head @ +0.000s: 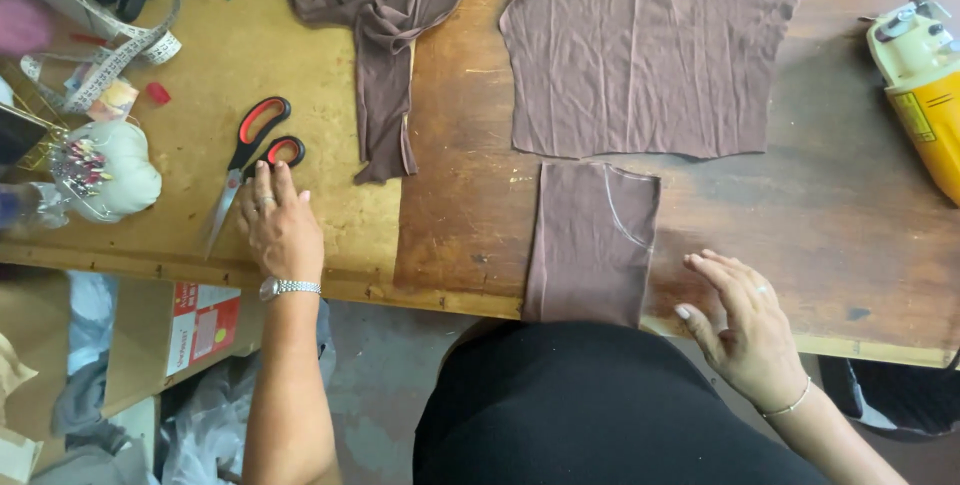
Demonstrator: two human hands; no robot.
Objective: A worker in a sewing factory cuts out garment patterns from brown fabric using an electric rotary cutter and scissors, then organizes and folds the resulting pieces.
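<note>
My left hand (279,225) lies flat on the wooden table (460,205), fingertips touching the red-and-black handles of a pair of scissors (250,155). My right hand (740,320) hovers with fingers spread at the table's front edge, just right of a small folded brown fabric piece (590,240) marked with a curved chalk line. A larger brown fabric panel (645,45) lies flat behind it. A bunched brown fabric piece (380,15) lies at the back centre. Neither hand holds anything.
A white pincushion full of pins (105,173) and a measuring tape (110,55) sit at the left. A yellow and cream electric cutter (925,85) rests at the right edge. A cardboard box (180,330) and plastic bags lie on the floor at lower left.
</note>
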